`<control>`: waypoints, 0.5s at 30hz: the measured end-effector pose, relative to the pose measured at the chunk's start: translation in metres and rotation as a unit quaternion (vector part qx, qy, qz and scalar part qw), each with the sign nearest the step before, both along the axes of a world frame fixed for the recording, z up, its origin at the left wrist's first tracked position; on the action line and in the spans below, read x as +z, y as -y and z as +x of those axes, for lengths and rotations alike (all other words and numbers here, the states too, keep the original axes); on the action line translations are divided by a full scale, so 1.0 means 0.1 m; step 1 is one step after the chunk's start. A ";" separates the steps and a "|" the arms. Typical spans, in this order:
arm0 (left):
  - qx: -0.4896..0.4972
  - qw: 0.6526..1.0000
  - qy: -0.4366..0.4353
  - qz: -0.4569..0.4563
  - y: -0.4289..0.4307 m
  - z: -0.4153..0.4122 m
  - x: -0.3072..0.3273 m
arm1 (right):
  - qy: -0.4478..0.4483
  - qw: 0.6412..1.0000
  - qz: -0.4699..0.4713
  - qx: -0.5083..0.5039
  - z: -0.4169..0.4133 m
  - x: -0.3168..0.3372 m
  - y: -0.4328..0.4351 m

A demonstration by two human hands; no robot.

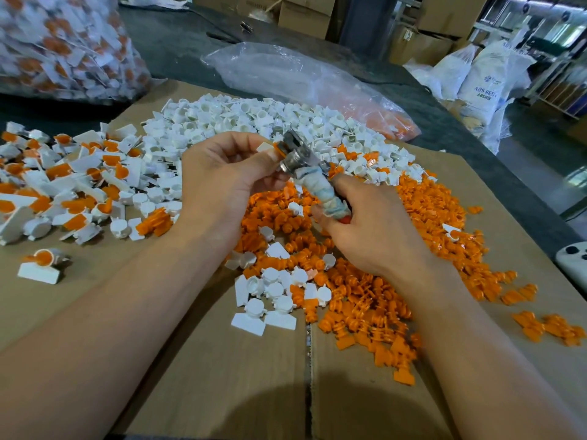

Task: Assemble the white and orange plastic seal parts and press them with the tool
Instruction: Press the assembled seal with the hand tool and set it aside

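A factory packing floor: stacked cardboard cartons, sacks of ABS resin and heaps of white seal parts on a cardboard-covered desk.

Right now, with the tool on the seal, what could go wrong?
1. Left hand pinches the seal right against the tool head; its fingers could get nipped.
2. The seal is mostly hidden, so a crooked seating may go unnoticed.
3. Right hand works over the orange pile; a dropped seal could vanish among loose parts.
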State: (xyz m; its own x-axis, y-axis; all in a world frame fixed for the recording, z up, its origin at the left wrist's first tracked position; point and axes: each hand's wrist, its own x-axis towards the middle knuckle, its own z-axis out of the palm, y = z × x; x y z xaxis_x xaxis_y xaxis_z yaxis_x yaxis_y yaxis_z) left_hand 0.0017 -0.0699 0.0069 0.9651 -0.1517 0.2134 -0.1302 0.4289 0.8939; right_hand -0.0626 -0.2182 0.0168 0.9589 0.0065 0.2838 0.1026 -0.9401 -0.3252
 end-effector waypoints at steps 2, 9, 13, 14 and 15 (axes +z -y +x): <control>0.005 1.000 -0.014 0.003 0.02 0.00 0.01 | 0.002 1.000 0.003 -0.011 0.01 -0.01 0.02; -0.016 0.999 -0.034 0.039 0.04 -0.01 0.00 | 0.023 0.992 -0.004 -0.124 0.07 0.00 0.25; -0.023 0.997 -0.022 0.066 0.04 -0.03 0.00 | 0.004 0.984 -0.016 -0.175 0.10 -0.02 0.36; -0.023 0.997 -0.018 0.073 0.04 -0.04 0.00 | 0.000 0.983 -0.023 -0.182 0.11 -0.03 0.37; -0.023 0.997 -0.013 0.078 0.04 -0.04 0.00 | -0.004 0.982 -0.029 -0.186 0.11 -0.03 0.38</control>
State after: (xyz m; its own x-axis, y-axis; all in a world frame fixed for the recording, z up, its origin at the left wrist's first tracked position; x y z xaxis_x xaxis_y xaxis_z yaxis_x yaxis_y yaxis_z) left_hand -0.0023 -0.0737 0.0072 0.9614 -0.2253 0.1580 -0.0886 0.2903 0.9528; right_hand -0.0513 -0.2566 0.0134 0.8998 -0.3288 0.2868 -0.2539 -0.9292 -0.2687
